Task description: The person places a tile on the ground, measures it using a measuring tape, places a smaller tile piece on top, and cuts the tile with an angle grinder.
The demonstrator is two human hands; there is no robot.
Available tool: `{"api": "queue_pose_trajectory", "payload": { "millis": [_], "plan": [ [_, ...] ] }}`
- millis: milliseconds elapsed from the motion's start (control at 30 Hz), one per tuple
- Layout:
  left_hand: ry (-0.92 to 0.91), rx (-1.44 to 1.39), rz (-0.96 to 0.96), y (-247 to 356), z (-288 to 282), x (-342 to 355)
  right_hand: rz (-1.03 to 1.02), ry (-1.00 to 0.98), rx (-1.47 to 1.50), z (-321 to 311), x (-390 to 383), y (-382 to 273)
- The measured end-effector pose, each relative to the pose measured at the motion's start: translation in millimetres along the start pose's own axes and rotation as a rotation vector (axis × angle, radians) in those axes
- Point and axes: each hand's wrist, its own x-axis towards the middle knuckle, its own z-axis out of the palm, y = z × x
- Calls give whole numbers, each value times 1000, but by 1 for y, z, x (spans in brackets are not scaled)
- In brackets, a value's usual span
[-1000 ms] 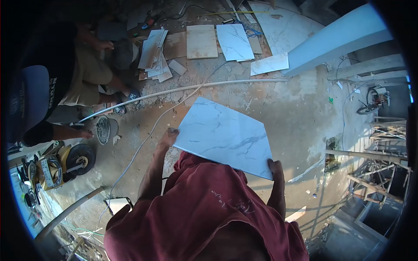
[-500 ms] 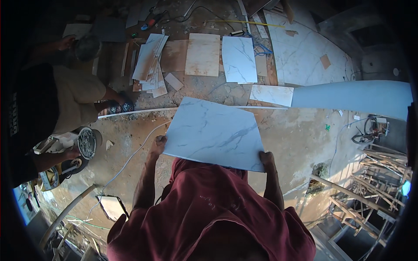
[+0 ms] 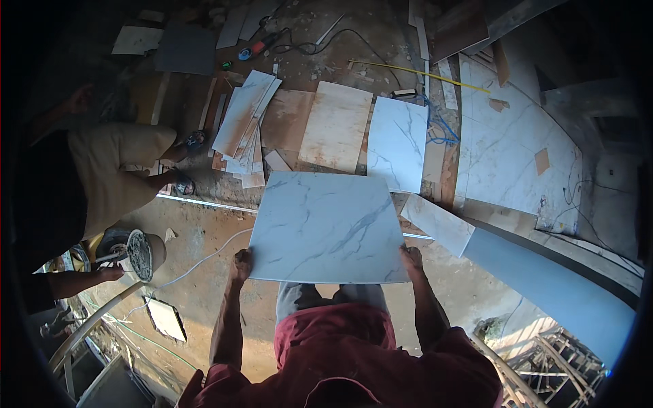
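- The slab [image 3: 325,228], white with grey veins, is in front of me above the ground, marbled face up; I read the clock from its middle, twelve being straight ahead.
- My left hand [image 3: 240,264] grips its edge at eight o'clock.
- My right hand [image 3: 409,260] is closed on the opposite edge at four; on both sides the fingers underneath are hidden.
- My shirt [image 3: 333,326] and grey trousers [image 3: 296,299] lie at six.
- On the ground at twelve is a beige tile [image 3: 337,126], stained brown; a white tile [image 3: 398,146] lies just beside it, between one and two.
- A stack [image 3: 238,129] of loose tiles fans out between ten and eleven.
- At three, a strip [image 3: 439,223] of tile touches the blue column [image 3: 551,285].
- At nine stands a bucket [image 3: 156,253] of grey mix, a co-worker's hand [image 3: 111,272] near it.
- Farther off, a grinder [image 3: 262,46] lies around eleven.
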Motion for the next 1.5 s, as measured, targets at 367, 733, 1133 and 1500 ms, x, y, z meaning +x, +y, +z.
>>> {"api": "queue_pose_trajectory", "payload": {
  "millis": [367,733,1133,1500],
  "plan": [
    [15,-125,140,-2,34,334,-29,232,198,70,289,-106],
    [77,81,464,-50,58,569,-159,443,388,157,448,-157],
    [29,218,119,-148,70,626,-155,390,397,250,475,-124],
    [87,-63,-47,-160,80,601,-107,152,258,274,487,-122]
  ]
}}
